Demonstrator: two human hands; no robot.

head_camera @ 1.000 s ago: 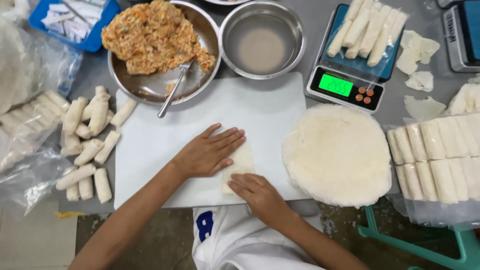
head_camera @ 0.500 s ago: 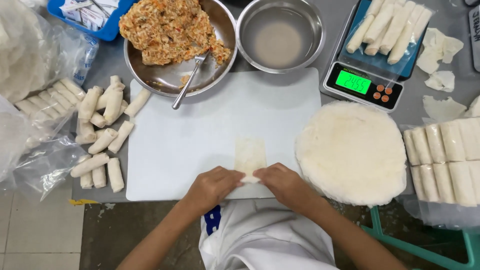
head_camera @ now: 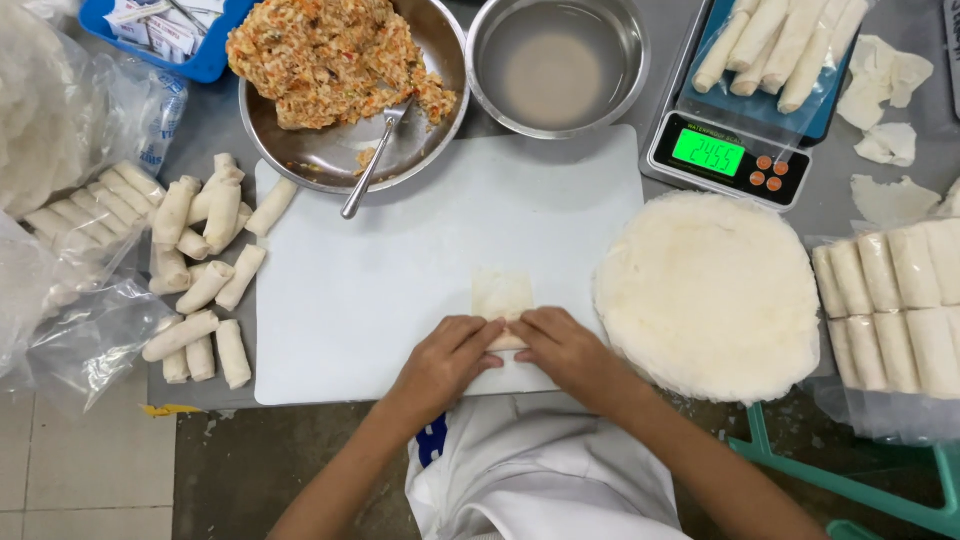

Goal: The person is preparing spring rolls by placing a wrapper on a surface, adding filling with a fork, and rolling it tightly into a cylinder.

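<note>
Nearest, the left hand (head_camera: 440, 362) and right hand (head_camera: 562, 350) meet at the near edge of a white cutting board (head_camera: 400, 280), fingertips together and pinched on the near end of a small pale wrapper (head_camera: 502, 300) that lies flat just beyond them.

Right of the hands sits a round stack of white wrappers (head_camera: 710, 290), touching the board's right edge. Left of the board lies a loose pile of about a dozen finished rolls (head_camera: 205, 270) on the grey table. Further left are clear plastic bags (head_camera: 75, 290), one holding a row of rolls; the exact count is hard to tell. At the right edge, another clear bag holds a row of at least five rolls (head_camera: 890, 300).

Beyond the board, a steel bowl (head_camera: 320, 155) holds orange-flecked filling (head_camera: 320, 55) and one spoon (head_camera: 375, 160). Beside it on the right, a second steel bowl (head_camera: 620, 90) holds cloudy liquid. Further right, a digital scale (head_camera: 725, 155) with a green lit display carries a blue tray of about six rolls (head_camera: 775, 45). Torn wrapper scraps (head_camera: 885, 75) lie at far right. A blue container (head_camera: 205, 60) sits at far left.
</note>
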